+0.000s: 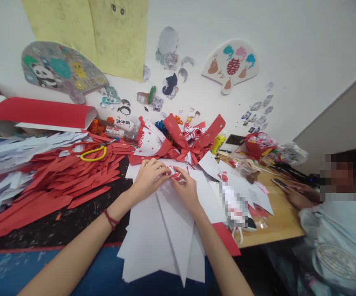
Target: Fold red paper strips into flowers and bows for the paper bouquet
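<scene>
Between the fingertips of both hands is a small red and white folded paper piece (174, 174). My left hand (150, 177) pinches its left side, fingers bent over it. On the other side my right hand (184, 187) grips it between thumb and fingers. Fingers partly cover the piece, so its full shape is hidden. Below the hands spreads a stack of white paper sheets (172, 234). Just behind them stands a red paper bouquet wrap (193, 144) with a bow and red and white folded paper inside.
At left lie heaps of red paper strips (82, 176) and white paper strips (2, 164), with yellow-handled scissors (94, 153) on top. A red paper roll (42, 113) rests behind. At right, a person holds a phone (279, 183) beside the wooden table (276, 230).
</scene>
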Available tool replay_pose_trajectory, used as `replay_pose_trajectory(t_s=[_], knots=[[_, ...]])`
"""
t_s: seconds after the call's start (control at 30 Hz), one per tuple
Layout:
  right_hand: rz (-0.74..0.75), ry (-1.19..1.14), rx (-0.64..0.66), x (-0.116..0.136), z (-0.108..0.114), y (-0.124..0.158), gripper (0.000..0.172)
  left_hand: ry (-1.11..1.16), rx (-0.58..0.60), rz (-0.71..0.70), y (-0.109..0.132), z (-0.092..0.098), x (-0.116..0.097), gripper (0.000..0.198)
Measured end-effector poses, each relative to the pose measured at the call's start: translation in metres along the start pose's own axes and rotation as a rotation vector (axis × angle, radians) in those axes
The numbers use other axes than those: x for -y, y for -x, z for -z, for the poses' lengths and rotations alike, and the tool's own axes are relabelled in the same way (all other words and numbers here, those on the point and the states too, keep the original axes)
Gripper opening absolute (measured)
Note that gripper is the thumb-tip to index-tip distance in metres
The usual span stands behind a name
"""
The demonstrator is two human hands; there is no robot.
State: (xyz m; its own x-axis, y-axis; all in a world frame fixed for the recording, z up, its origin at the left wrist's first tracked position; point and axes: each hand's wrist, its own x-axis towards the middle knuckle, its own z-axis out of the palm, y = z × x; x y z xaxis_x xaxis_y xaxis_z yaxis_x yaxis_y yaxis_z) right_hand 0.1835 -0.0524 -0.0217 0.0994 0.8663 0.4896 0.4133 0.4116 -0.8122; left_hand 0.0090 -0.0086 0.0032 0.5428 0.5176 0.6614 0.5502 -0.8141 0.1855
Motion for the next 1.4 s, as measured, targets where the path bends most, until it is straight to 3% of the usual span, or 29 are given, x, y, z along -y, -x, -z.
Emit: replay_pose_trajectory(t_s=[0.17,0.57,1.4], knots=[[0.083,0.091,-0.024,0.004,0.001,0.000,0.032,0.016,0.013,0.009,0.000,-0.001,0.002,0.016],[0.075,0.089,0.022,-0.002,0.002,-0.001,0.030,0.113,0.048,0.035,0.000,0.000,0.006,0.017],[0.074,0.038,0.047,-0.005,0.004,-0.001,0.027,0.082,0.043,-0.004,-0.001,0.003,0.003,0.015]])
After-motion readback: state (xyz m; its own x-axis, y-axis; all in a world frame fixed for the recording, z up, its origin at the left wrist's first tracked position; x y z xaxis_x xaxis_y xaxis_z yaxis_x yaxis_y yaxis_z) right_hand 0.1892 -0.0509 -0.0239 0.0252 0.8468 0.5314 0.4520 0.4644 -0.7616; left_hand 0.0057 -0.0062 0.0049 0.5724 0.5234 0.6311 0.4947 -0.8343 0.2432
